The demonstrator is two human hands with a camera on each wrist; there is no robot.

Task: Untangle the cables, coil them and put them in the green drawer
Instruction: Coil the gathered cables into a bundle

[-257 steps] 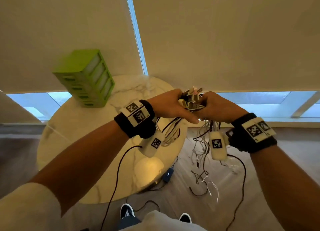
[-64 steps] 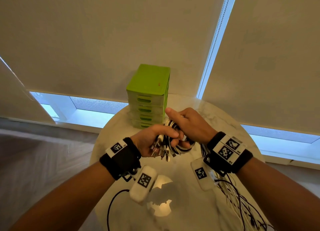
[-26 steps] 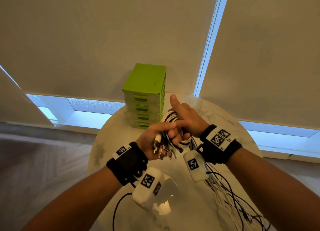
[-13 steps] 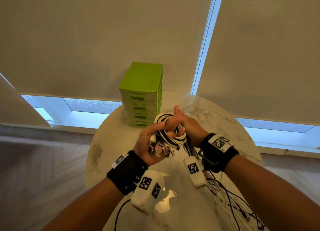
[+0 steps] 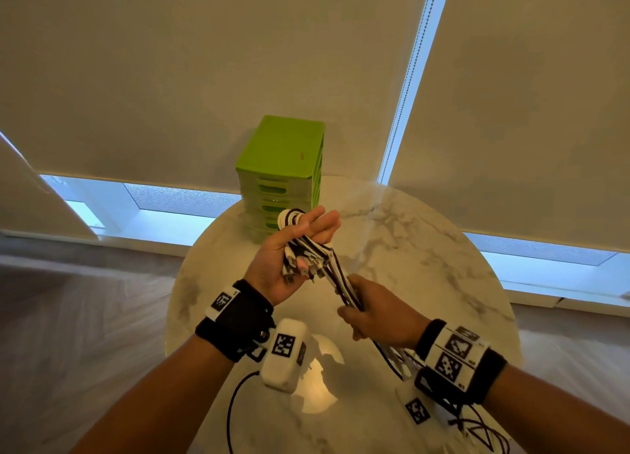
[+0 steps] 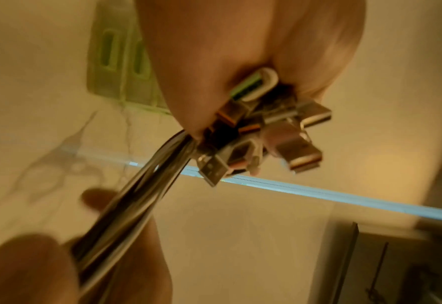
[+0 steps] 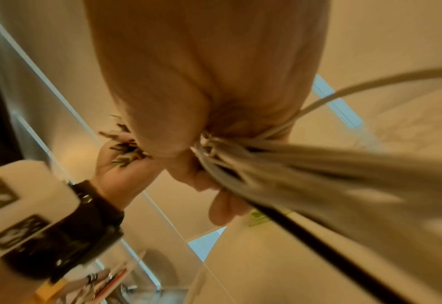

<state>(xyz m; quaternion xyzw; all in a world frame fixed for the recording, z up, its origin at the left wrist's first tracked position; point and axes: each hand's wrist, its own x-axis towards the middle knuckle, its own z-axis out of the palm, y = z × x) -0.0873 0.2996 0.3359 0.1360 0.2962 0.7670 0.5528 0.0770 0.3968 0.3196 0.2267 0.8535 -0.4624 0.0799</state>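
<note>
Cables (image 5: 308,249) looped over left hand (image 5: 283,266) beneath its thumb, right hand (image 5: 378,314) gripping strands below

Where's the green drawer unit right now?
Head view: the green drawer unit stands at the round marble table's far edge, left of centre, against the blind, just behind the left hand holding the cable bundle.

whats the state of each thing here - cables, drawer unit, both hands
cable bundle: partly looped round the left fingers, plug ends gathered in the palm, the rest trailing off the table edge
green drawer unit: upright on the table, visible drawers closed
left hand: holds the loops and plugs, fingers extended
right hand: grips the strands below
table: marble, round
</note>
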